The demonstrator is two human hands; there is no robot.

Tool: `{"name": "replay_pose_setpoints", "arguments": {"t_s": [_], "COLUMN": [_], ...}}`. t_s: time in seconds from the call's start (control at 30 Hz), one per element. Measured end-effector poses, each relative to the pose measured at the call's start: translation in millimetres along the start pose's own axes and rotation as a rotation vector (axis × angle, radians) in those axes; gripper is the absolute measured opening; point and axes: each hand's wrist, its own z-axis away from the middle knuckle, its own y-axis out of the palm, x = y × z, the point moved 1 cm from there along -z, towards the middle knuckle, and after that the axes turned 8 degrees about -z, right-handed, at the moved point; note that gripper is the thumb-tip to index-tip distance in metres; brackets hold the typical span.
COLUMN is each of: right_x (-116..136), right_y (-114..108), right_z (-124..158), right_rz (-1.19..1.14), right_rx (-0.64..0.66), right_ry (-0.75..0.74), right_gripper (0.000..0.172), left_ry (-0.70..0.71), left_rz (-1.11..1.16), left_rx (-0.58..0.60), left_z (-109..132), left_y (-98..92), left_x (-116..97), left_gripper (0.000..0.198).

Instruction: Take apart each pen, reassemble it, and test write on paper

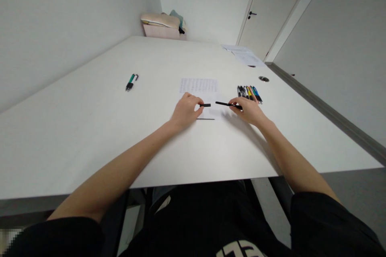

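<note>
My left hand [188, 108] pinches a short black pen piece [206, 105] between thumb and fingertips, perhaps a cap or barrel section. Opposite it, my right hand [245, 108] grips a longer black pen part [223, 103], whose thin end points left at the short piece. A small gap separates the two parts. Both hands are over the lower part of a printed sheet of paper [199, 85]. A thin dark stick [205, 119], like a pen refill, lies along the paper's near edge.
A row of several assorted pens [249, 93] lies just beyond my right hand. Two pens [132, 82] rest at the left of the white table [90, 140]. More papers [244, 55] and a round table grommet [263, 79] are at the far right.
</note>
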Motion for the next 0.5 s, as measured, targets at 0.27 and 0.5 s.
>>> {"name": "replay_pose_setpoints", "arguments": {"t_s": [0.27,0.5], "right_x": [26.1,26.0], "right_y": [11.1,12.7], "right_z": [1.2,1.8], "right_rz": [-0.045,-0.007], "right_rx": [-0.018,-0.035], "right_ry": [-0.092,-0.111], "right_gripper": [0.023,0.023], "left_ry": [0.03,0.066], "left_rz": [-0.047,-0.02], "left_rx": [-0.016,-0.008], "left_z": [3.7,2.7], "left_y": [-2.3,-1.9], "left_x": [16.4,17.9], "left_gripper": [0.011,0.012]}}
